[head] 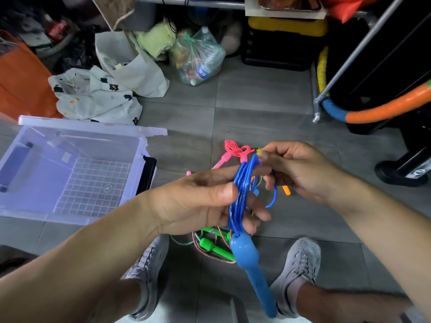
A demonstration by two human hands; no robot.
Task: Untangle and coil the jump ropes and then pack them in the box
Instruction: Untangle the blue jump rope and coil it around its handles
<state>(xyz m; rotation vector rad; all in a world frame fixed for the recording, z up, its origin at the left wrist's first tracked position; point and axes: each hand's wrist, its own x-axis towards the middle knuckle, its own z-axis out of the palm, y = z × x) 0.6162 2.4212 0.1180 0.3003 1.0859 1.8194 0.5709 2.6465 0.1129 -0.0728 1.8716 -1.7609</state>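
Blue jump rope (pixel 240 194): coiled in loops at frame centre, handle hanging below. Pink jump rope (pixel 235 149) and green-handled jump rope (pixel 208 247): on floor, centre. Clear box (pixel 35 173): open, left.

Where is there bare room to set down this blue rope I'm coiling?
The clear box is bare inside. Open grey tile lies between the box and the pink rope, and beyond that rope toward the bag of bottles. Crowded: the strip from the pink rope back to the green-handled rope by your shoes.
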